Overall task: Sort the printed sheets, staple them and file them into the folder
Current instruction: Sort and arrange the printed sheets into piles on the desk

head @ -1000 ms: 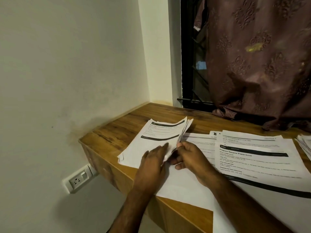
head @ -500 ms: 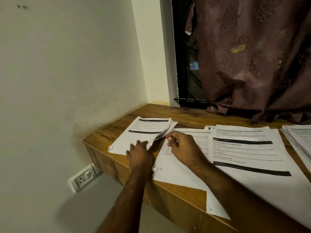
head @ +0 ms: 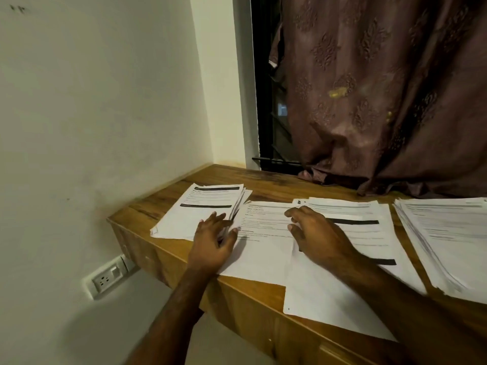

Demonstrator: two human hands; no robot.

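Wooden desk (head: 266, 181) under paper stacks (head: 203, 206)

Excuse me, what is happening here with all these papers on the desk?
A person is sorting printed sheets into piles on a wooden desk. The left hand rests with straight fingers on the near right corner of the leftmost pile. The right hand hovers, fingers spread, over the single sheet beside it. Two more piles lie to the right, a middle pile and a thick stack. No stapler or folder is in view.
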